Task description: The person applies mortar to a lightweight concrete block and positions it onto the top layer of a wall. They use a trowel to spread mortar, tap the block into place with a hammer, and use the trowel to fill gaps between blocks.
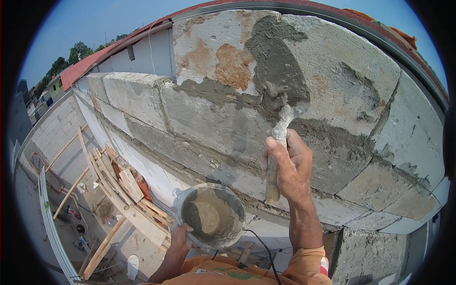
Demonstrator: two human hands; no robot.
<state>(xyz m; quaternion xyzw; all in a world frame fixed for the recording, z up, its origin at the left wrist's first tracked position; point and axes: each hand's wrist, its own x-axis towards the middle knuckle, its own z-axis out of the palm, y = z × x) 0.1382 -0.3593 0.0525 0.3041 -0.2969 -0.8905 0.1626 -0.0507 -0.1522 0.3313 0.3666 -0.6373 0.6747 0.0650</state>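
My right hand (294,166) is wrapped round the handle of a trowel (283,121). The trowel's blade lies up against a pale block wall (327,61), over a patch of wet grey mortar (273,35), and is itself coated in mortar. Below and to the left, my left hand (179,241) grips the rim of a mortar bucket (241,221), with the thumb over the edge. Wet mortar (209,209) lies in the bottom of the bucket. Smeared mortar covers the joints between the blocks.
A dark roof edge (304,8) runs along the wall top. A thin string (151,52) hangs at the left. Far below lie bamboo poles (107,247), planks (130,185) and a floor with scattered items. A black cable (266,249) loops by the bucket.
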